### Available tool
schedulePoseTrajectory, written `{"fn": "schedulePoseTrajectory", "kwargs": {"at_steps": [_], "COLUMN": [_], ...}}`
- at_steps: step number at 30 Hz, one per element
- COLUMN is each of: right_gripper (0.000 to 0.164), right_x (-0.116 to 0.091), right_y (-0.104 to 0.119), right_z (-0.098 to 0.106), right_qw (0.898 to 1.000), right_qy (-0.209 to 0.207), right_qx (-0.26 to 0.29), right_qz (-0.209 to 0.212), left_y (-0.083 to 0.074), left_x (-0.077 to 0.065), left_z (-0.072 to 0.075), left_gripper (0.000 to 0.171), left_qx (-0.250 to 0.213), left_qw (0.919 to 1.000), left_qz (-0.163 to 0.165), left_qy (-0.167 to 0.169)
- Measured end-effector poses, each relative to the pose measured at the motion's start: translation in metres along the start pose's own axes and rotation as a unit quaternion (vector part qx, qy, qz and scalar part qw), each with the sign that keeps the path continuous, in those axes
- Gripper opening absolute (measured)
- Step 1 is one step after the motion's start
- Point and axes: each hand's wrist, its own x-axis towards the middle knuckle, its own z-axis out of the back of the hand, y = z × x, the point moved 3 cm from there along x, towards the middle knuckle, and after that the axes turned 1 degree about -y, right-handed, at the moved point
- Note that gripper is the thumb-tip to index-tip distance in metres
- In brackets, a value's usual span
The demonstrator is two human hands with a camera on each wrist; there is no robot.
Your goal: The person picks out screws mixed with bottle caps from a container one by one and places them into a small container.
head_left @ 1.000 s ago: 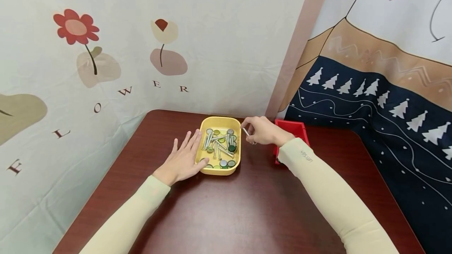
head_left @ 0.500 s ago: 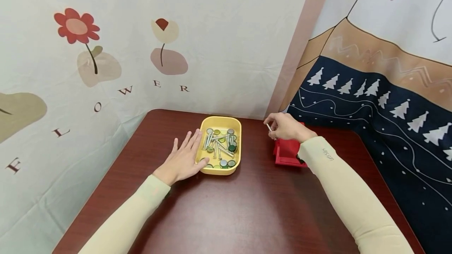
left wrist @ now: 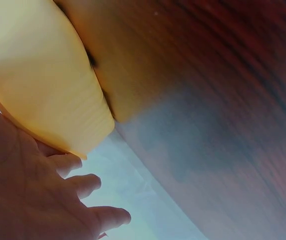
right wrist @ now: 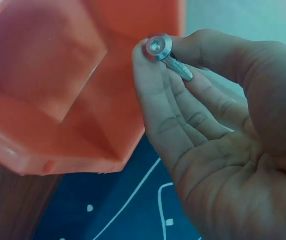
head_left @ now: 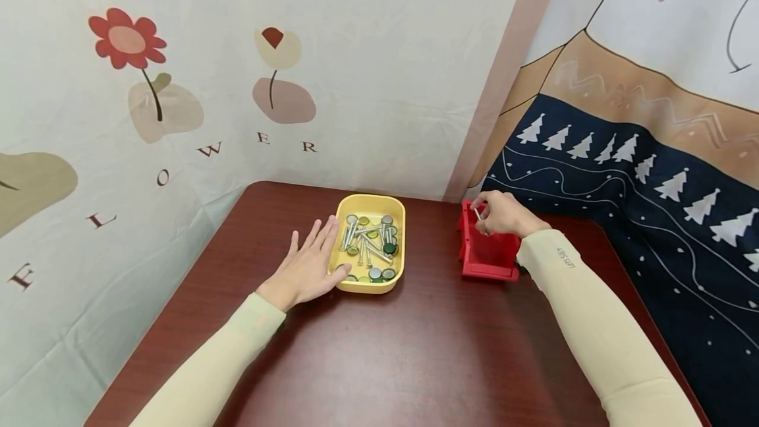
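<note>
My right hand (head_left: 503,213) pinches a silver screw (right wrist: 157,47) between thumb and fingertips, its socketed round head facing the right wrist camera. That hand is over the back part of a red plastic bin (head_left: 491,257), which shows no contents in the part I see. To the left stands a yellow tray (head_left: 369,288) with several long silver screws (head_left: 378,255) and bottle caps (head_left: 389,249) lying mixed inside. Along the tray's left side rests my left hand (head_left: 301,271), fingers straight and spread, thumb at the near left corner. The left wrist view shows its fingers beside the tray's outer wall (left wrist: 38,75).
Both containers stand toward the back of a dark red-brown wooden table (head_left: 379,354). Behind it hangs a pale cloth (head_left: 379,84) printed with flowers, and on the right a dark blue cloth (head_left: 652,229) with white trees.
My right hand has carried the screw rightward from beside the yellow tray to over the red bin. The left hand has stayed at the tray.
</note>
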Motion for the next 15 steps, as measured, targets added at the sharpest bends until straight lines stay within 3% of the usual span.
{"fn": "schedulePoseTrajectory", "kwargs": {"at_steps": [15], "right_gripper": [0.045], "right_x": [0.022], "right_y": [-0.009], "right_z": [-0.021], "right_qw": [0.997], "right_qy": [0.049], "right_qx": [-0.012], "right_qz": [-0.054], "left_y": [0.000], "left_x": [-0.002], "left_z": [0.001], "left_gripper": [0.102], "left_qx": [-0.001], "left_qw": [1.0000], "left_qz": [0.001], "left_qy": [-0.002]}}
